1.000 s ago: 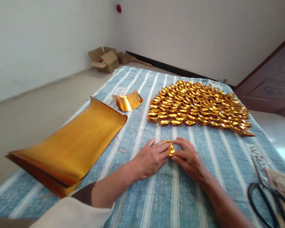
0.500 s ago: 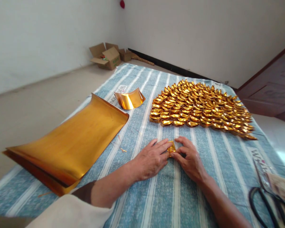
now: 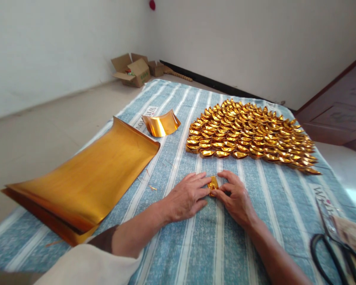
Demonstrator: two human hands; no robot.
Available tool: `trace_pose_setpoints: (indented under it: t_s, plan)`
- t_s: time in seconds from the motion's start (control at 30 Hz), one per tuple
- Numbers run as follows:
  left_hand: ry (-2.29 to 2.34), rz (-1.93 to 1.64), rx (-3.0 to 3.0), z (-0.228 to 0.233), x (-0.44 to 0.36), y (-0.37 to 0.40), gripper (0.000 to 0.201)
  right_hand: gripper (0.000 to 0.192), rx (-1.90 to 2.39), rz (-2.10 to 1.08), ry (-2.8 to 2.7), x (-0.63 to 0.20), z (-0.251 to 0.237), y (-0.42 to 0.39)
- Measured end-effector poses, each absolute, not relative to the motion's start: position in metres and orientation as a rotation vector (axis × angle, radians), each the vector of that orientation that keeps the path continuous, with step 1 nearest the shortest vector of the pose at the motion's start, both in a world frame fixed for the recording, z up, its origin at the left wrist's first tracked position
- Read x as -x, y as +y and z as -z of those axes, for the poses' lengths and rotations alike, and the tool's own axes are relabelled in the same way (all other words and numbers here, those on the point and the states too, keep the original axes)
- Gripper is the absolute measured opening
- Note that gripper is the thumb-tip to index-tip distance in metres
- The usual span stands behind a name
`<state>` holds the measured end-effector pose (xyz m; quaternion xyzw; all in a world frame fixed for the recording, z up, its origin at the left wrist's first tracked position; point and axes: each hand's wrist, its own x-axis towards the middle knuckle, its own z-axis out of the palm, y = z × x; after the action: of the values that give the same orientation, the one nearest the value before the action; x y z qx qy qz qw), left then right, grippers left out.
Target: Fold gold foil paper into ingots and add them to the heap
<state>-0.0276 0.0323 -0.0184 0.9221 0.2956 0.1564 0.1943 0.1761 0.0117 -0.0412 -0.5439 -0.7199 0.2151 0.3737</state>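
A small folded piece of gold foil paper (image 3: 213, 185) lies on the striped cloth between my hands. My right hand (image 3: 236, 198) pinches its right edge, thumb at the near corner and index finger by the far corner. From the left, my left hand (image 3: 187, 197) lies flat with its fingers stretched out, fingertips at the foil's left edge. Beyond them, many folded gold foil ingots (image 3: 249, 134) stand in tight rows. A large stack of gold foil sheets (image 3: 89, 178) curls on the left, and a smaller curved stack of foil (image 3: 163, 123) sits behind it.
Black-handled scissors (image 3: 329, 245) lie at the right front on a beige cloth (image 3: 351, 235). Tiny foil scraps (image 3: 152, 188) are scattered left of my hands. The blue striped cloth (image 3: 172, 245) covers the table. On the floor behind are cardboard boxes (image 3: 141, 71).
My left hand has drawn slightly back to the left and its fingers have spread, uncovering more of the foil paper. My right hand keeps its pinch.
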Motion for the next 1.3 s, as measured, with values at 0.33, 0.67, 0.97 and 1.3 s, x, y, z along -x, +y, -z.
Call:
trace_pose_setpoints:
  t_s: [0.33, 0.67, 0.97, 1.3]
  plan:
    - [0.824, -0.462, -2.557, 0.016, 0.029, 0.034, 0.040, 0.022, 1.475, -0.633, -1.754, -0.170, 0.035, 0.012]
    - [0.919, -0.492, -2.598, 0.017, 0.025, 0.028, 0.025, 0.019, 1.500, -0.558, -1.698, -0.161, 0.036, 0.011]
    - [0.953, -0.475, -2.641, 0.017, 0.023, 0.023, 0.026, 0.022, 1.605, -0.397, -1.650, -0.151, 0.041, 0.011]
    - [0.947, -0.532, -2.623, 0.020, 0.022, 0.026, 0.031, 0.022, 1.621, -0.336, -1.655, -0.149, 0.042, 0.012]
